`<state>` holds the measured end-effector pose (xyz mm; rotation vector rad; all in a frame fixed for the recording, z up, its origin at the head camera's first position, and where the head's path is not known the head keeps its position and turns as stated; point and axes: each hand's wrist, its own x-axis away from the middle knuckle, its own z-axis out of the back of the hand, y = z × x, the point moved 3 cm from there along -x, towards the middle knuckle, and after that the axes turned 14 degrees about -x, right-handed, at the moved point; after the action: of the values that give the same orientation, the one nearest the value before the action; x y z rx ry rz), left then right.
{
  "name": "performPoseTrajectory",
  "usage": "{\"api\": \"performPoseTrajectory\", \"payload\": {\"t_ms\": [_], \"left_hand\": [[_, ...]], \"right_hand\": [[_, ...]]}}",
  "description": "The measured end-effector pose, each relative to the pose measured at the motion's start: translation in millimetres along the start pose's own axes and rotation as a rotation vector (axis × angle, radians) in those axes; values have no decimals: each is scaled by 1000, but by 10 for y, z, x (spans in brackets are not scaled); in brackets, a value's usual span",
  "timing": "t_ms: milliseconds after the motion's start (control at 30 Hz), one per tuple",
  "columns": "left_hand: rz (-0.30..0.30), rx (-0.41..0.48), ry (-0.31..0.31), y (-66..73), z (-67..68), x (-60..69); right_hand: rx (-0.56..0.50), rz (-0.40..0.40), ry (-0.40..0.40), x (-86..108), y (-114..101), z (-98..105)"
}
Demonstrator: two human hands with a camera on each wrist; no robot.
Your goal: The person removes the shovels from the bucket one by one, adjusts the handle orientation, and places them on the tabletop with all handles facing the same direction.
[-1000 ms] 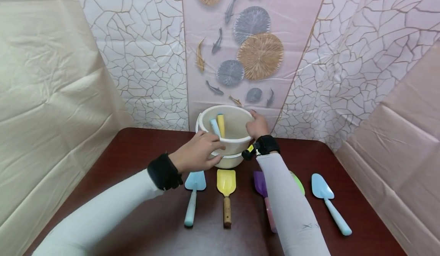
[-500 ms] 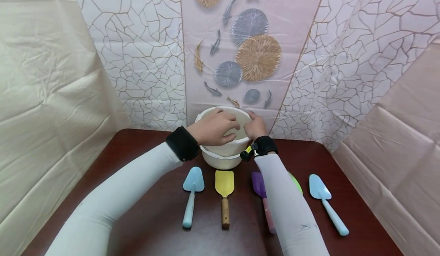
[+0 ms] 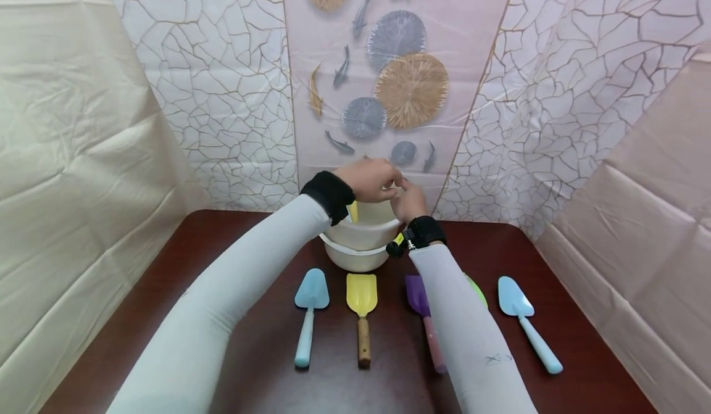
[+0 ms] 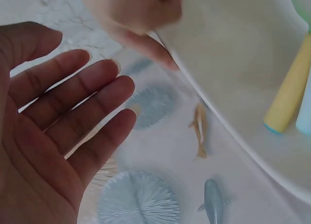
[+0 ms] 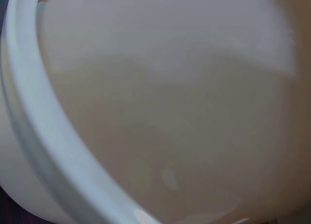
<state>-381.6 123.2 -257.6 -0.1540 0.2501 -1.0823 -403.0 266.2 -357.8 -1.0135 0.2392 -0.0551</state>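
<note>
A cream bucket [image 3: 355,260] stands at the back of the table, its white carrying handle hanging across the front. My right hand [image 3: 411,203] grips its right rim, the fingers curled over the edge. Above the bucket, close to the right hand, my left hand [image 3: 368,178] hovers with nothing in it. In the left wrist view its fingers [image 4: 97,100] are spread and slightly bent, outside the rim. Inside the bucket lean a yellow handle [image 4: 290,88] and a light blue handle [image 4: 305,110]; their heads are mostly out of view. The right wrist view shows the bucket's inner wall [image 5: 170,112].
In front of the bucket lie a light blue trowel [image 3: 312,290], a yellow shovel [image 3: 361,293] with a wooden handle and a purple shovel [image 3: 416,292] with a pink handle. A green tool [image 3: 476,289] is partly behind my right sleeve. Another light blue trowel [image 3: 513,297] lies far right.
My left hand has moved from the bucket's front left, across its opening, to beside the right hand. The right hand keeps its hold on the rim. The tools on the table stay put.
</note>
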Motion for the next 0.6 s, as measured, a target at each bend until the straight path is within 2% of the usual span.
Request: {"api": "performPoseTrajectory", "payload": {"t_ms": [167, 233, 333, 500, 600], "left_hand": [[62, -16, -125, -104, -63, -209], [90, -10, -177, -146, -121, -273], [102, -31, -261, -201, -250, -356], [123, -86, -390, -282, -490, -429], [180, -76, -407, -315, -558, -445]], "right_hand": [[-51, -17, 19, 6, 0, -1], [-74, -22, 21, 0, 8, -23], [-87, -21, 19, -10, 16, -56], [-115, -59, -4, -11, 15, -75], [-149, -88, -1, -9, 18, -50]]}}
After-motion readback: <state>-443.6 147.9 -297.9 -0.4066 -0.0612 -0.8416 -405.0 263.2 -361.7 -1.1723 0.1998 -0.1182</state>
